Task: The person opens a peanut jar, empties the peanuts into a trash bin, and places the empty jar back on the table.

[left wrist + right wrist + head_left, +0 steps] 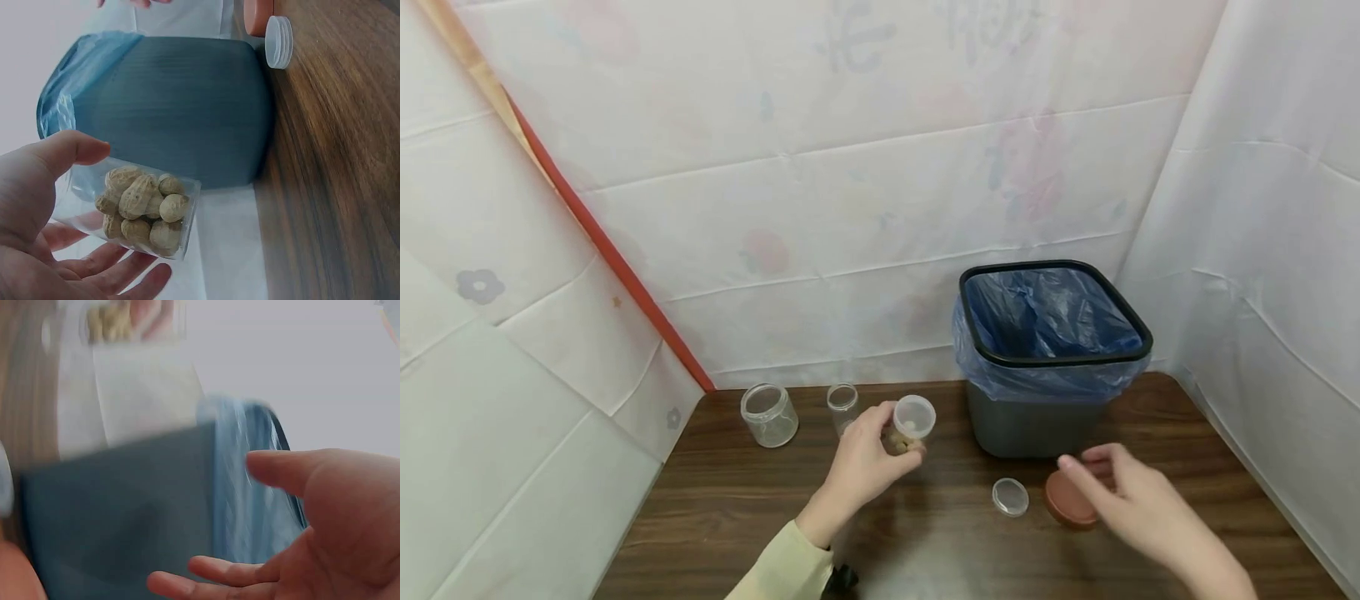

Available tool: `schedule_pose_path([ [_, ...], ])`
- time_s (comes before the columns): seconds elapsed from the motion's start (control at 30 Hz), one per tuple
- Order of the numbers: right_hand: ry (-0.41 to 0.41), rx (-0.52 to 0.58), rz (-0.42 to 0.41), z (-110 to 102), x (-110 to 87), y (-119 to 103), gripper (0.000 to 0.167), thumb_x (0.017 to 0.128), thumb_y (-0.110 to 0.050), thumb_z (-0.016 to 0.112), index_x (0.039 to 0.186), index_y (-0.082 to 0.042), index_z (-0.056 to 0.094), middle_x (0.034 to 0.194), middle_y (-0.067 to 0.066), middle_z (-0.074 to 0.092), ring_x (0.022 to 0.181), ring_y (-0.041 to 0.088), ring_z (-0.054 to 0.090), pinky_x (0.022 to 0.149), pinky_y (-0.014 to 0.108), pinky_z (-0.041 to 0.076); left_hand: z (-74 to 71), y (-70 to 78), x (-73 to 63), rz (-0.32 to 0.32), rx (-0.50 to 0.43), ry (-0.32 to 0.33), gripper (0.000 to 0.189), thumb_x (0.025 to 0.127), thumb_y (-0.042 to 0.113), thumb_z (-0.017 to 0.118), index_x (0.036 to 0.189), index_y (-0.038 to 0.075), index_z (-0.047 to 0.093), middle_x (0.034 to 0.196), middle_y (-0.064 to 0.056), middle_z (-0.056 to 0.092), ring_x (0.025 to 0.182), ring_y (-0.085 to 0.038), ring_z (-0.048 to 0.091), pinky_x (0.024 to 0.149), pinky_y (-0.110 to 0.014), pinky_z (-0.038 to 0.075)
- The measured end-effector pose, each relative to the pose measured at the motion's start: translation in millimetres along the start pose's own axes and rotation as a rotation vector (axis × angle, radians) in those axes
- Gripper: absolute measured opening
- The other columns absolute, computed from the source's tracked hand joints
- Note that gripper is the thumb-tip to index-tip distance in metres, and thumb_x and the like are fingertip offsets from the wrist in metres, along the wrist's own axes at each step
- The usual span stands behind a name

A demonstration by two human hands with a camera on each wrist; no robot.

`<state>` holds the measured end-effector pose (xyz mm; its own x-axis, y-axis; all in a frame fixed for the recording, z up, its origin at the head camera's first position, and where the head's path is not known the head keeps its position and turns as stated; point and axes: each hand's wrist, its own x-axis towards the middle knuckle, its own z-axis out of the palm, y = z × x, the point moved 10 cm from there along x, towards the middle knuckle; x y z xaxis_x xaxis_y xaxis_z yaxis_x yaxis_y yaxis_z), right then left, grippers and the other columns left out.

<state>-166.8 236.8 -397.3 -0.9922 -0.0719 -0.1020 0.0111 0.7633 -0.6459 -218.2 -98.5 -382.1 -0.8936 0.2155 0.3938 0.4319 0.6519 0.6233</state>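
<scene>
My left hand (867, 454) holds a small clear jar (914, 417) just above the table, thumb on one side and fingers on the other. Several unshelled peanuts (145, 206) lie at the jar's bottom, seen best in the left wrist view. My right hand (1138, 500) hovers with fingers apart over a reddish-brown round lid (1070, 500), partly covering it in the head view; nothing is in its grasp. Just left of that lid is a clear round lid (1011, 497), lying flat. In the right wrist view the right hand (337, 519) appears with thumb and fingers spread.
A dark grey bin (1033, 421) with a blue bag (1045, 379) folded over its black rim stands at the back right. A wide glass jar (770, 417) and a narrower one (843, 404) stand at the back left. White cloth hangs (850, 200) behind the wooden table (737, 517).
</scene>
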Motion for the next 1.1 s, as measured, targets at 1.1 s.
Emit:
schedule_pose_path([
  [1.1, -0.003, 0.261, -0.125, 78, 15.0, -80, 0.059, 0.112, -0.056, 0.054, 0.147, -0.008, 0.064, 0.129, 0.003, 0.073, 0.115, 0.018, 0.072, 0.097, 0.043, 0.06, 11.7, 44.8, -36.2, 0.138, 0.158, 0.004, 0.057, 0.066, 0.023, 0.094, 0.119, 0.02, 0.074, 0.103, -0.001, 0.068, 0.085, -0.01, 0.063, 0.073, -0.035, 0.055],
])
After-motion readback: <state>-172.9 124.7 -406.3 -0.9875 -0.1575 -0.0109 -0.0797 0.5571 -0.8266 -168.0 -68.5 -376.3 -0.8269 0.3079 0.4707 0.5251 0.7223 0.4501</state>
